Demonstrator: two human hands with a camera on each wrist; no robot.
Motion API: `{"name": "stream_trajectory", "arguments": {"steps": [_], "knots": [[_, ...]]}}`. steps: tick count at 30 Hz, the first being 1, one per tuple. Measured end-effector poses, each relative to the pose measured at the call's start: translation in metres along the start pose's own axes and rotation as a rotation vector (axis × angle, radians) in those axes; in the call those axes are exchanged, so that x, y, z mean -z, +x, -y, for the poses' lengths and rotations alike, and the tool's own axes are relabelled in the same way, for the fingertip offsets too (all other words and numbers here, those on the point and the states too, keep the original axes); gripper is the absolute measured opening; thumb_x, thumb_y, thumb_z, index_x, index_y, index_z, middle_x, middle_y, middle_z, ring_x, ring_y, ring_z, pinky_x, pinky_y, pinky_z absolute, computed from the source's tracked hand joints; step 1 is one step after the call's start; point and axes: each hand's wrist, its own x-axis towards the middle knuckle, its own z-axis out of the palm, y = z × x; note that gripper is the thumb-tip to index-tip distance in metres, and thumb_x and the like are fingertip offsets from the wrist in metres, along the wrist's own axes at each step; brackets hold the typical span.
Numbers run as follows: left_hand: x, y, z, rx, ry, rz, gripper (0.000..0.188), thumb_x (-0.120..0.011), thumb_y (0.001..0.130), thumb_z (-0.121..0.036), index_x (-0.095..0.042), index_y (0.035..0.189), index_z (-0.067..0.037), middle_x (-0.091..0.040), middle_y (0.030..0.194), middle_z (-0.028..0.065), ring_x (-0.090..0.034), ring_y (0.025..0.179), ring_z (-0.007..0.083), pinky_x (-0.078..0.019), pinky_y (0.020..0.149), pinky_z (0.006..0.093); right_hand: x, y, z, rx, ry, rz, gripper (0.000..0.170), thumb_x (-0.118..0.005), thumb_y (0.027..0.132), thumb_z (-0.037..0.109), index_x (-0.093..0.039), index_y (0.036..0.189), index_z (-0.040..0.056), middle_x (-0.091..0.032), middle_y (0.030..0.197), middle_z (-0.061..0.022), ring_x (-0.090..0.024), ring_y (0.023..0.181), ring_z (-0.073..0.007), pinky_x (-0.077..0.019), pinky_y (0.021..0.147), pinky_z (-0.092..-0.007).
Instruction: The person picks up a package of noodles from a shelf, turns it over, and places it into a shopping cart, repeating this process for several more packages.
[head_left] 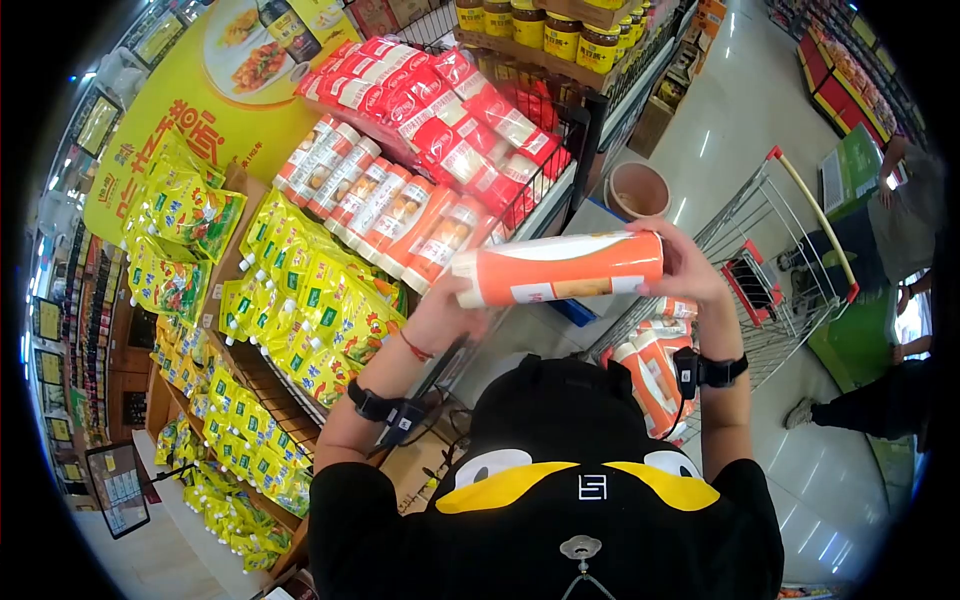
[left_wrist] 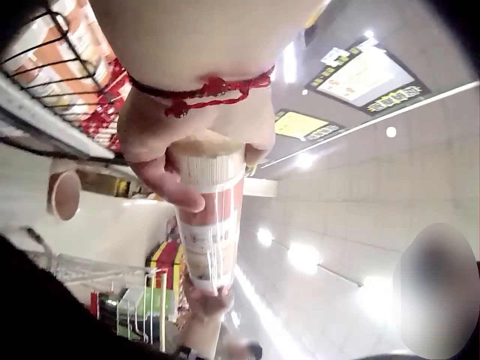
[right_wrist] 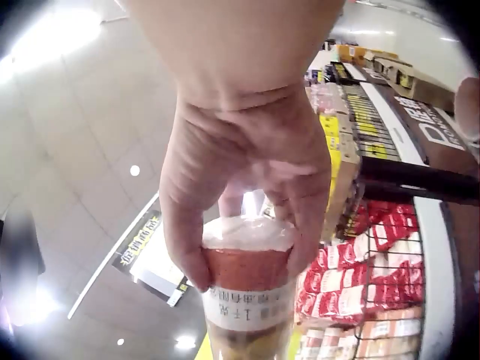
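Observation:
An orange and white cylindrical pack point(head_left: 565, 268) is held level between both hands, in front of the chest. My left hand point(head_left: 446, 312) grips its left end, and my right hand point(head_left: 690, 268) grips its right end. In the left wrist view the thumb of my left hand point(left_wrist: 199, 142) lies along the pack point(left_wrist: 211, 217). The right wrist view shows the fingers of my right hand point(right_wrist: 244, 172) curled round the white end of the pack point(right_wrist: 247, 270). Similar orange packs point(head_left: 400, 210) lie in a row on the display at the left.
Yellow bags point(head_left: 310, 290) and red and white packs point(head_left: 440, 100) fill the display. More orange packs point(head_left: 650, 375) lie near the right forearm, beside a shopping cart point(head_left: 790, 260). A round pinkish container point(head_left: 638, 190) stands beyond the hands. People are at the right.

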Motion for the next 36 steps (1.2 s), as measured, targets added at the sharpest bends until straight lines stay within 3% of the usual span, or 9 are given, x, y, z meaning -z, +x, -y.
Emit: {"name": "stream_trajectory", "arguments": {"steps": [1, 2, 3, 6, 7, 13, 25, 28, 36], "knots": [[0.009, -0.002, -0.010, -0.026, 0.024, 0.075, 0.055, -0.053, 0.080, -0.028, -0.039, 0.129, -0.008, -0.061, 0.097, 0.0108, -0.062, 0.068, 0.0218, -0.0518, 0.052, 0.0320, -0.001, -0.002, 0.012, -0.046, -0.028, 0.005, 0.077, -0.077, 0.058, 0.000, -0.044, 0.127, 0.0063, -0.041, 0.119, -0.0037, -0.047, 0.114, -0.0147, -0.0436, 0.093, -0.0286], [0.017, -0.006, -0.019, -0.052, 0.049, 0.150, 0.059, -0.055, 0.080, -0.022, -0.034, 0.134, -0.009, -0.061, 0.104, 0.0111, -0.065, 0.075, 0.0237, -0.0556, 0.059, 0.0344, -0.003, -0.003, 0.019, 0.031, -0.114, -0.017, 0.076, -0.076, 0.058, 0.000, -0.044, 0.127, 0.0059, -0.040, 0.118, -0.0039, -0.046, 0.114, -0.0152, -0.0412, 0.095, -0.0288], [0.019, -0.011, -0.028, -0.031, 0.084, 0.151, 0.070, -0.061, 0.076, -0.010, -0.028, 0.137, -0.011, -0.057, 0.114, 0.0130, -0.061, 0.101, 0.0252, -0.0584, 0.069, 0.0366, -0.006, -0.004, 0.025, 0.108, -0.198, -0.038, 0.075, -0.076, 0.059, 0.001, -0.044, 0.127, 0.0056, -0.040, 0.118, -0.0042, -0.045, 0.115, -0.0157, -0.0388, 0.097, -0.0290], [0.002, -0.017, -0.040, -0.256, 0.180, 0.151, 0.076, -0.065, 0.071, -0.001, -0.029, 0.137, -0.012, -0.050, 0.124, 0.0133, -0.054, 0.113, 0.0243, -0.0580, 0.070, 0.0365, -0.012, -0.008, 0.030, 0.257, -0.371, -0.105, 0.073, -0.073, 0.059, 0.000, -0.044, 0.125, 0.0043, -0.038, 0.117, -0.0071, -0.043, 0.116, -0.0187, -0.0326, 0.100, -0.0291], [-0.005, -0.020, -0.046, -0.261, 0.139, 0.141, 0.078, -0.067, 0.067, 0.004, -0.032, 0.135, -0.009, -0.044, 0.131, 0.0130, -0.051, 0.117, 0.0253, -0.0547, 0.081, 0.0386, -0.015, -0.009, 0.030, 0.283, -0.392, -0.122, 0.072, -0.073, 0.059, 0.000, -0.044, 0.125, 0.0044, -0.038, 0.117, -0.0076, -0.043, 0.116, -0.0193, -0.0327, 0.100, -0.0290], [-0.001, -0.019, -0.053, -0.379, 0.109, 0.129, 0.061, -0.066, 0.073, 0.002, -0.042, 0.128, -0.004, -0.047, 0.129, 0.0112, -0.048, 0.120, 0.0244, -0.0422, 0.097, 0.0385, -0.035, -0.013, 0.026, 0.519, -0.564, -0.253, 0.066, -0.077, 0.060, -0.005, -0.051, 0.118, 0.0097, -0.038, 0.124, -0.0131, -0.047, 0.113, -0.0254, -0.0431, 0.092, -0.0359], [-0.012, -0.021, -0.055, -0.720, 0.448, 0.174, 0.064, -0.078, 0.064, -0.006, -0.047, 0.120, -0.006, -0.048, 0.124, 0.0169, -0.051, 0.114, 0.0277, -0.0436, 0.094, 0.0386, -0.035, -0.009, 0.021, 0.923, -0.788, -0.486, 0.063, -0.077, 0.058, 0.000, -0.048, 0.113, 0.0152, -0.038, 0.125, -0.0159, -0.046, 0.117, -0.0441, -0.0460, 0.094, -0.0517], [-0.014, -0.022, -0.066, -0.715, 0.473, 0.240, 0.065, -0.079, 0.061, -0.006, -0.049, 0.119, -0.006, -0.046, 0.125, 0.0182, -0.051, 0.114, 0.0287, -0.0438, 0.094, 0.0384, -0.034, -0.012, 0.025, 0.940, -0.791, -0.466, 0.061, -0.077, 0.064, 0.008, -0.043, 0.114, 0.0158, -0.038, 0.125, -0.0163, -0.047, 0.115, -0.0454, -0.0439, 0.094, -0.0579], [-0.017, -0.026, -0.065, -0.743, 0.545, 0.181, 0.066, -0.080, 0.059, -0.006, -0.050, 0.118, -0.005, -0.049, 0.123, 0.0187, -0.051, 0.114, 0.0290, -0.0432, 0.094, 0.0396, -0.035, -0.015, 0.023, 0.895, -0.755, -0.508, 0.061, -0.076, 0.064, 0.009, -0.042, 0.114, 0.0157, -0.038, 0.126, -0.0161, -0.046, 0.115, -0.0458, -0.0438, 0.094, -0.0584]]}}
